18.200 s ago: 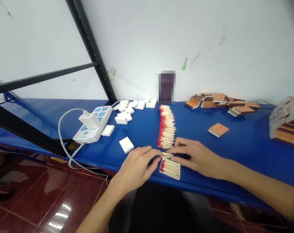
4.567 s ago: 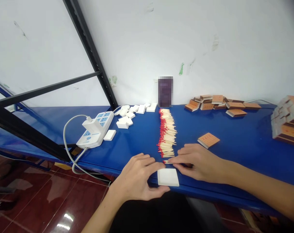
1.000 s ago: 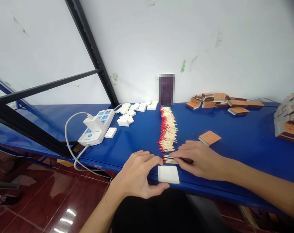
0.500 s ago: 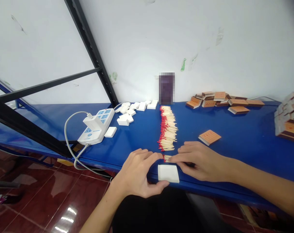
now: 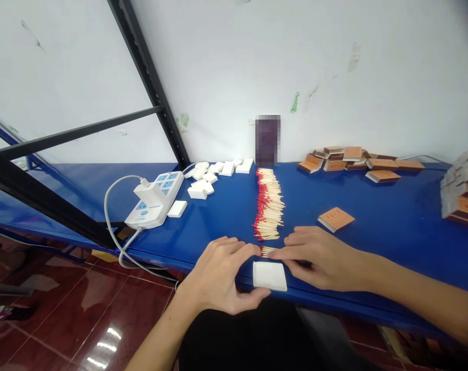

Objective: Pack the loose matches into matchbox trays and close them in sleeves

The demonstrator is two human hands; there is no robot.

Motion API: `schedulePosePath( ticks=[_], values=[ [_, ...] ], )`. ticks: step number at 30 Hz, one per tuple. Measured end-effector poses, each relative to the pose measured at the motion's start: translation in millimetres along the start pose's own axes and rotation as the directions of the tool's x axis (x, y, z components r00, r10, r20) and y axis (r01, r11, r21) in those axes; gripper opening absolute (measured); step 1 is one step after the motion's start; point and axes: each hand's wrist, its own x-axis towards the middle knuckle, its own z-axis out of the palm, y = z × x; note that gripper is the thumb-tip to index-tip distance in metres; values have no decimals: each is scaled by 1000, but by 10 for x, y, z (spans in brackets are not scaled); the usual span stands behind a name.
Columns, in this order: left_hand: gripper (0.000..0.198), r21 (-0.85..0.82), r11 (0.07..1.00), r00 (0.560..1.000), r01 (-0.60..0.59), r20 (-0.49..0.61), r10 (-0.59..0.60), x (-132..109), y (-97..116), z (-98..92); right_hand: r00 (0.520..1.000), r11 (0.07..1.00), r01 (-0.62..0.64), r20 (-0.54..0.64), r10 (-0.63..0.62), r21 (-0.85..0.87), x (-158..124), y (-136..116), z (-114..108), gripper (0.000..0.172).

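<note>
A small group of matches lies on the blue shelf between my two hands, red heads to the left. My left hand is open, its index fingertip at the match heads and its thumb stretched along the near edge of a white matchbox tray. My right hand has its index finger extended onto the pale ends of the same matches; its other fingers are bent, with nothing visible in them. Beyond the hands runs a long row of loose matches, heads also leftward.
One orange matchbox sleeve lies right of the row, with a pile of more behind. Several white trays lie left, by a power strip. Stacked matchboxes stand far right. A black frame post rises on the left.
The view has shifted slightly. Both hands keep almost the same places beside the small group of matches, and nothing has been picked up or put down.
</note>
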Motion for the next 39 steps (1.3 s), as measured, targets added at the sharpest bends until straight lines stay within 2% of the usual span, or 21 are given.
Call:
schedulePosePath(
  ticks=[3,8,15,18,22,39],
  values=[
    [48,0,1000,1000,9,-7,-9,13,1,-3,999,1000,-18,-43,18,-13,2,3,6,32],
    [48,19,1000,1000,2,-4,-2,-3,6,-7,985,988,-138,-116,130,-71,12,26,21,29],
    [50,6,1000,1000,8,22,-8,-23,-1,3,979,984,-168,-131,158,-65,23,50,33,30],
    [58,11,999,999,40,-4,-40,-11,-5,5,976,980,-190,-116,182,-65,28,58,39,31],
    [68,41,995,994,95,-54,-93,0,-4,12,980,983,-174,-112,167,-62,31,58,42,31],
    [63,121,989,996,89,-39,-85,16,28,17,984,990,-136,-126,129,-47,14,52,47,28]
  ],
)
